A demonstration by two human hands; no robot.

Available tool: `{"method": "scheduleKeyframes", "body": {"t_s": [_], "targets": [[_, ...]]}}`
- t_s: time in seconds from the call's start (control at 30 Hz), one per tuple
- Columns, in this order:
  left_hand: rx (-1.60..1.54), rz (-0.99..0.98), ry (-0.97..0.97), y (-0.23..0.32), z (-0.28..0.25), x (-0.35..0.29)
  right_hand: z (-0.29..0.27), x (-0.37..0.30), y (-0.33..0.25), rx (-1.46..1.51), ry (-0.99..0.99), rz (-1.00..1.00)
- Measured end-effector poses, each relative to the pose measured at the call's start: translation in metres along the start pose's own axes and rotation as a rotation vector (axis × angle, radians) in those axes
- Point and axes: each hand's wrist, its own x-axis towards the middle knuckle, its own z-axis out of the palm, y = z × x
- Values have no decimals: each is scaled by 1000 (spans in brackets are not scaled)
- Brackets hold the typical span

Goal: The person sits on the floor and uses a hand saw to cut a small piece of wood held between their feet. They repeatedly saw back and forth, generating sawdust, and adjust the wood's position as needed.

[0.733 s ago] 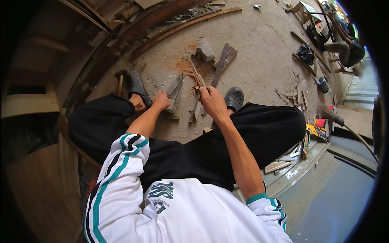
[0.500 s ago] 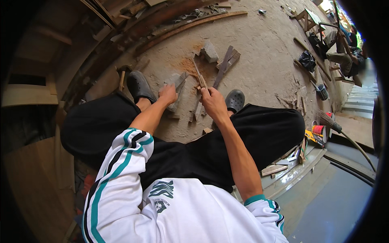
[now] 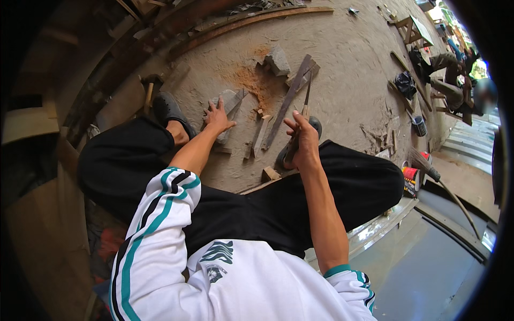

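Observation:
My left hand [image 3: 217,116] lies with its fingers spread on a grey concrete block [image 3: 225,135], touching it from above. A pointed grey piece of wood [image 3: 236,105] rests on that block, just beyond my fingers. Near my right shoe, my right hand [image 3: 304,140] is turned partly palm up, loosely wrapped round the wooden handle of a handsaw [image 3: 308,96]. Its thin dark blade points away from me, nearly edge-on. Between my hands lie a long dark board [image 3: 289,104] and a short wood strip [image 3: 262,132]. Orange sawdust [image 3: 257,85] covers the ground beyond.
A second concrete block [image 3: 277,61] stands farther off. A hammer [image 3: 149,96] is beside my left shoe [image 3: 172,113]. To the right are a broom [image 3: 428,167], a red can [image 3: 412,175] and a dark cup [image 3: 419,125]. Another person [image 3: 452,80] sits at the far right.
My right hand has drawn the handsaw to the right, away from the block and wood. My left hand's fingers have spread out over the block.

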Motion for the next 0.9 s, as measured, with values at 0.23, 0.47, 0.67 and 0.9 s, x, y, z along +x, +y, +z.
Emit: {"method": "scheduleKeyframes", "body": {"t_s": [0.23, 0.47, 0.67, 0.9], "targets": [[24, 94, 29, -11, 9, 14, 3, 63, 13, -329, 161, -233], [-93, -82, 68, -25, 18, 20, 37, 152, 7, -1021, 342, -350], [-168, -174, 101, -30, 10, 11, 54, 258, -18, -1340, 312, -432], [-171, -184, 71, -38, 2, 7, 90, 307, -19, -1569, 183, -519]]}}
